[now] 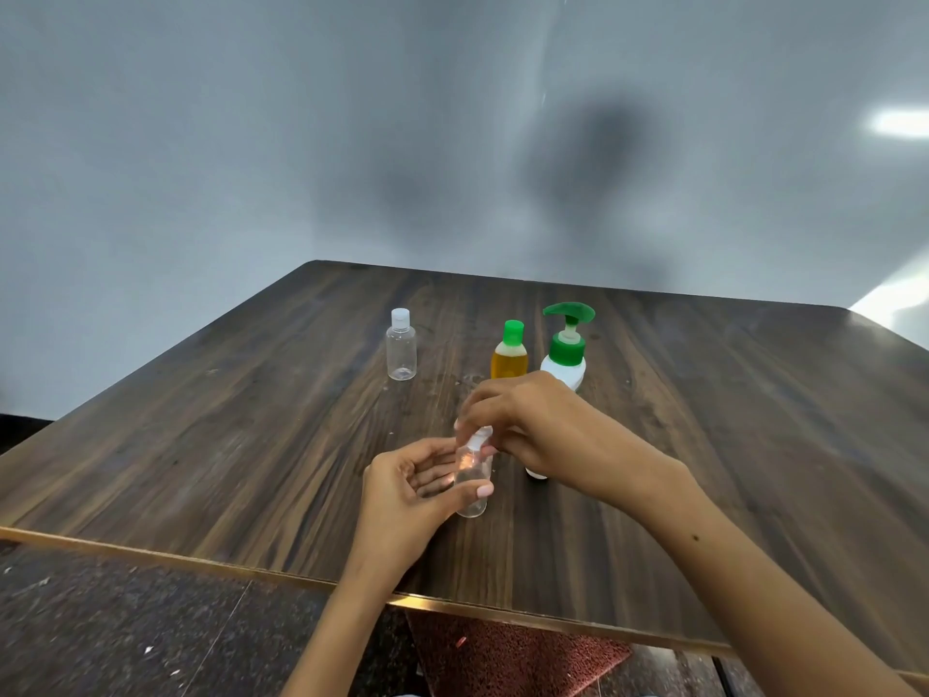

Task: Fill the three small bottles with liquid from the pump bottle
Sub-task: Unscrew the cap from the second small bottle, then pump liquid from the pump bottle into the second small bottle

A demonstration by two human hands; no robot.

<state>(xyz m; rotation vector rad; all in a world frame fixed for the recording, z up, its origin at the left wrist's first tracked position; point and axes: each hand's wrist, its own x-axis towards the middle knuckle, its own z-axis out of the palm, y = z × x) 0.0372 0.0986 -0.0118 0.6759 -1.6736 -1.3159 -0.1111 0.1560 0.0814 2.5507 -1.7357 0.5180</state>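
Note:
My left hand point(417, 490) grips a small clear bottle point(471, 487) upright near the table's front edge. Over its top, the fingers of my right hand point(533, 430) pinch its white cap point(477, 437). A second clear bottle point(401, 345) with a white cap stands alone at the back left. A small bottle with yellow liquid and a green cap point(510, 352) stands behind my right hand. Beside it on the right is the white pump bottle point(565, 352) with a green pump head. A small white object point(536, 473) shows under my right wrist, mostly hidden.
The dark wooden table point(251, 445) has a gold front edge point(151, 550) close to me. Below it lie a speckled dark floor and a reddish mat point(507, 656). A grey wall stands behind the table.

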